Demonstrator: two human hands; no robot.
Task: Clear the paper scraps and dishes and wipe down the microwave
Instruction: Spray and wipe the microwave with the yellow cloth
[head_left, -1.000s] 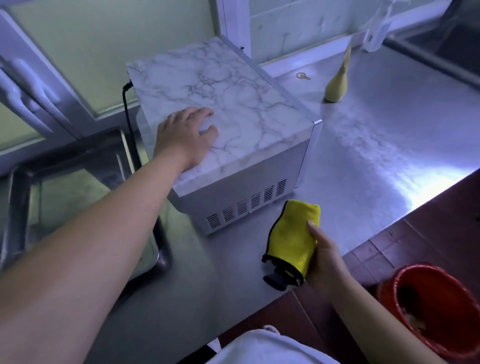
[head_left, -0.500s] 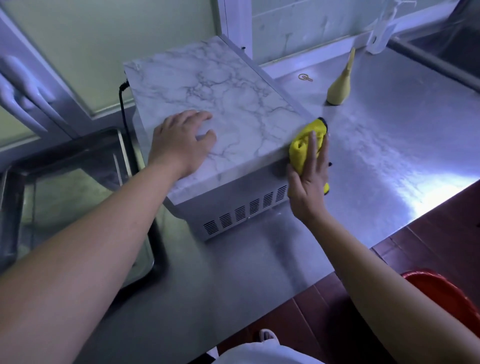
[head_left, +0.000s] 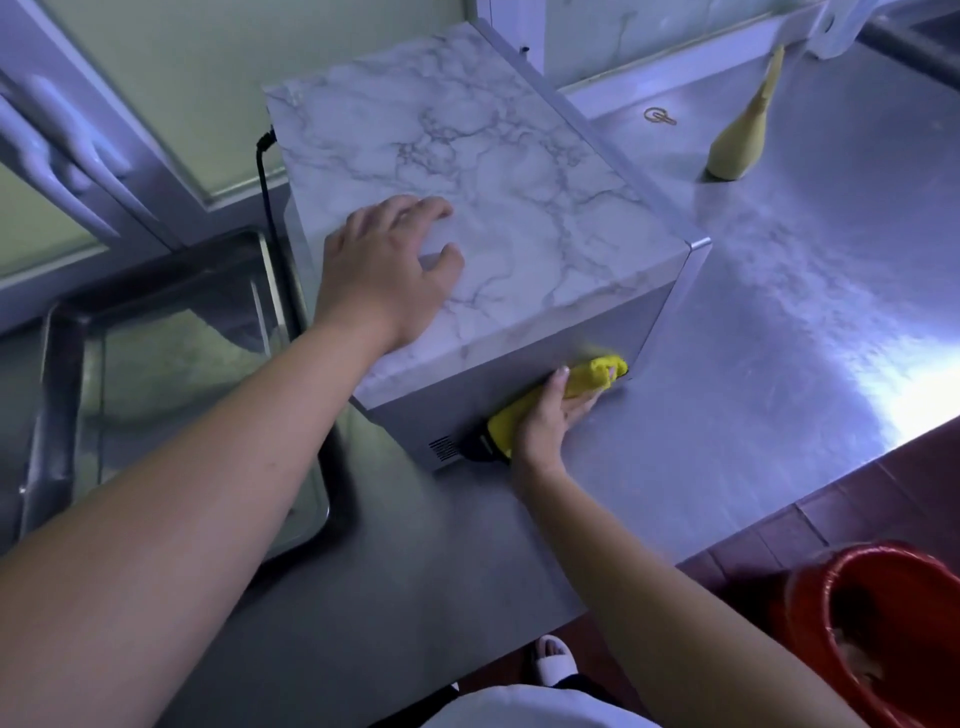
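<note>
Head view, right hand (head_left: 549, 417) holding cloth (head_left: 589, 375) on microwave (head_left: 493, 171)

1. A brushed steel counter (head_left: 779, 364) fills most of the view, with a bright patch of light glaring on its right side.
2. A steel sink (head_left: 57, 415) is sunk into the counter at the left.
3. Behind run pale-framed windows with frosted greenish panes (head_left: 156, 78) and a white handle (head_left: 57, 150).
4. The floor (head_left: 857, 493) is dark red-brown tile; a red bucket (head_left: 800, 613) stands on it at the lower right.
</note>
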